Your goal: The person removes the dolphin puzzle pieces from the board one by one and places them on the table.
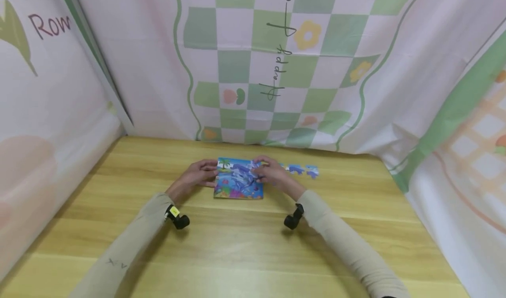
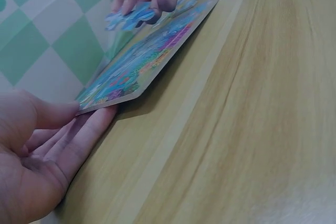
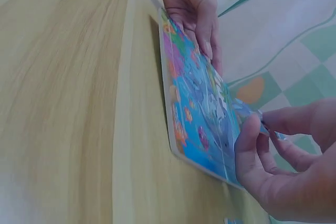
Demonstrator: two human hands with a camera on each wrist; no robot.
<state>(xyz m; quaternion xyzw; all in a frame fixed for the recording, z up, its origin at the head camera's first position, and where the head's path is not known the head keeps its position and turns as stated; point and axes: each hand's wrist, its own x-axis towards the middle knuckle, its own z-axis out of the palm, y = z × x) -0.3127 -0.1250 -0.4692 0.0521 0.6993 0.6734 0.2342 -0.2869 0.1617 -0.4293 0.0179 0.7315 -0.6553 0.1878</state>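
Note:
A jigsaw puzzle board [image 1: 233, 191] with a bright undersea picture and a palm tree lies between the two hands. At its left edge, my left hand [image 1: 193, 176] grips it, thumb on top and fingers underneath. Over the board's upper right part, my right hand [image 1: 276, 175] pinches a blue puzzle piece [image 2: 131, 18] between thumb and fingertips. From the right wrist, that piece shows close over the picture, partly covered by the fingers.
Several loose puzzle pieces [image 1: 295, 169] lie on the wooden table [image 1: 237, 249] just right of the right hand. A checkered green and white curtain [image 1: 233, 71] hangs behind the table's far edge, with printed cloth on both sides.

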